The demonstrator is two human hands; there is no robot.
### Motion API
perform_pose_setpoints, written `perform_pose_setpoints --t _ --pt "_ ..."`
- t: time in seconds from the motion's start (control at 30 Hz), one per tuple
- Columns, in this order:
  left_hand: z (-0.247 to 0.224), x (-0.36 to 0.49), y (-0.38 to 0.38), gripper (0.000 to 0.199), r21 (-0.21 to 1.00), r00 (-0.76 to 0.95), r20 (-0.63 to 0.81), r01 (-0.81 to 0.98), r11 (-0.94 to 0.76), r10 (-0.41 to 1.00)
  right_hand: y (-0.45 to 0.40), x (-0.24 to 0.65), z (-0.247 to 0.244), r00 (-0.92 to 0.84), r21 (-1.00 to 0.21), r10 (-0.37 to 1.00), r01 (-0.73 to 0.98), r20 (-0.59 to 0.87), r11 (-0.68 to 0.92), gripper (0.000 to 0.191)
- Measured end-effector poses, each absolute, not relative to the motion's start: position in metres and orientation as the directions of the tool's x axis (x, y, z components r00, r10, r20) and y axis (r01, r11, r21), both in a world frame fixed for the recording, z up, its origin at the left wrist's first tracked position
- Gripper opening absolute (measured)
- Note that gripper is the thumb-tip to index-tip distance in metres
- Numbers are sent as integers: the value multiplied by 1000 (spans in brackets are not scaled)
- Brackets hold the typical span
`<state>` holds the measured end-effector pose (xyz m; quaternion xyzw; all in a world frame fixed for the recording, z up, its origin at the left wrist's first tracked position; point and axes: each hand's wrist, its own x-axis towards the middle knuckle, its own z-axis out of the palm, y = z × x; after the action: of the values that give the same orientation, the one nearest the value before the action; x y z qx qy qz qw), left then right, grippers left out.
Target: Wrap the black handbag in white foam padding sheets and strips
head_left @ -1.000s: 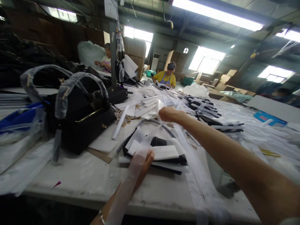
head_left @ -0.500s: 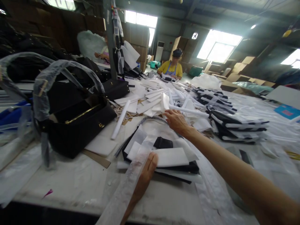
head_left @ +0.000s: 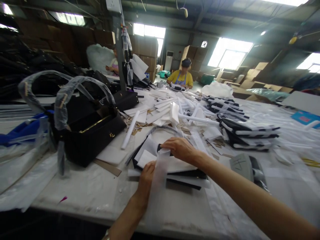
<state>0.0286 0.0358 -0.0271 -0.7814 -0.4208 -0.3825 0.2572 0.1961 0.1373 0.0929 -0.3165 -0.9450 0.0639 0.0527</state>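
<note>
A long strip of translucent plastic film [head_left: 158,190] hangs over the front of a flat, folded black bag [head_left: 183,184] and down past the table edge. My right hand [head_left: 178,148] pinches the strip's upper end above the bag. Lower down, my left hand [head_left: 146,176] has its bent fingers against the strip's left side, and the film partly covers their tips. White foam sheets [head_left: 147,156] lie on the bag, partly under my hands. Behind my right hand curves the bag's plastic-wrapped handle [head_left: 160,128].
To the left stands an upright black handbag [head_left: 95,141] with film-wrapped handles. White foam pieces [head_left: 162,110] are heaped beyond. Stacked black bags [head_left: 250,133] and a grey tape dispenser [head_left: 242,166] sit to the right. A person in yellow [head_left: 183,78] works across the table.
My right hand has come back from the foam heap to the strip's upper end. My left hand has shifted slightly left, and the strip now hangs more upright. The view has shifted slightly.
</note>
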Motion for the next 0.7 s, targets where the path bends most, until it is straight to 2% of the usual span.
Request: perform_pose_setpoints --t 0.07,0.17,0.23,0.33,0.43,0.47,0.53,0.6,0.63,0.7 --pt "-20 28 37 35 -47 341 802 854 -518 490 129 212 98 -779 -201 626 611 20 766 51" --pt "-14 28 36 50 7 312 798 851 -525 516 114 225 100 -724 -280 673 685 -152 673 65" --pt "-14 28 35 59 18 313 804 837 -547 506 109 227 99 -679 -363 710 719 -187 593 72" --pt "-14 26 34 62 6 363 774 815 -579 519 108 225 103 -632 -452 755 733 -177 508 71" --pt "-13 24 33 58 8 398 737 802 -597 546 107 231 120 -616 -497 748 743 -248 448 71" --pt "-13 22 33 56 21 394 737 799 -601 549 104 239 129 -606 -530 763 733 -223 427 72" --pt "-11 17 34 52 66 363 752 789 -611 550 92 261 146 -546 -634 834 671 -72 385 66" --pt "-8 9 36 48 132 306 772 779 -613 556 69 291 155 -451 -759 890 557 64 337 42" --pt "-7 3 38 46 165 274 781 776 -609 561 56 305 153 -429 -816 901 494 72 300 30" --pt "-3 -8 41 42 220 219 789 772 -597 574 32 328 135 -454 -892 890 415 -34 177 27"
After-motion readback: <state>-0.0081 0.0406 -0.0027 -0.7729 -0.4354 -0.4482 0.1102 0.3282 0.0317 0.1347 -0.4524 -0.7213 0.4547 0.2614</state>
